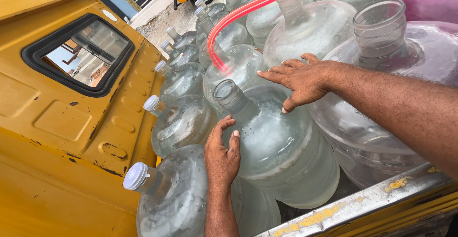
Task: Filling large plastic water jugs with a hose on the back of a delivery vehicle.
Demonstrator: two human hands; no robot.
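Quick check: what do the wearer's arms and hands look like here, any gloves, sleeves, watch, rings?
Both bare. The left hand and right hand wear no gloves; no rings show on the fingers. Both forearms are uncovered as far as the frame shows, with no sleeve edge, watch or wristband. The right forearm is visibly hairy. Nails short and unpainted.

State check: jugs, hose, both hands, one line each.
Large clear plastic water jug: uncapped, tilted, partly filled.
Left hand: open, pressed on that jug's shoulder.
Right hand: open, flat on its top.
Red translucent hose: end in an uncapped jug's mouth.
White-capped clear jug: capped, lying tilted.
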